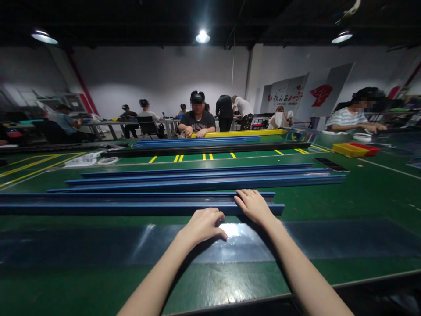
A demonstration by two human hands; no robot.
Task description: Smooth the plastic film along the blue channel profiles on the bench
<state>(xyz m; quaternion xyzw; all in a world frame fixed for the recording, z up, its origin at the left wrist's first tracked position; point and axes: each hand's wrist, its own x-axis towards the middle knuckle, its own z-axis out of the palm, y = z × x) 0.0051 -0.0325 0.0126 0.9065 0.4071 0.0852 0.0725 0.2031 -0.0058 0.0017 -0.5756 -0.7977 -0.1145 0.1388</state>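
Most of the view is filled by a green desk [329, 202], marked in places with yellow lines. Along its near side a long, clear, glossy strip [235, 250] is laid flat, and light is reflected from it between the forearms. Just beyond the strip, a near blue channel [138, 208] is set lengthwise, its left end cut off by the edge of view and its right end placed just past the right hand [252, 205]. Further blue channels [204, 182] are laid roughly parallel behind it, and beyond these a black rail [204, 150] is seen. At the far side a co-worker [197, 120] is seated behind a yellow rail [250, 133].

The right hand is laid palm down over the near blue channel, its thumb held apart from the fingers; whether the channel wall is pinched cannot be told. The left hand [204, 224] is held over the strip, close to the channel's near wall, its fingers bent and its thumb spread away, with nothing seen between them.

To the right, a yellow bin [348, 150] is placed against a red bin [370, 149]; to the left, a white ring [107, 161] is left lying
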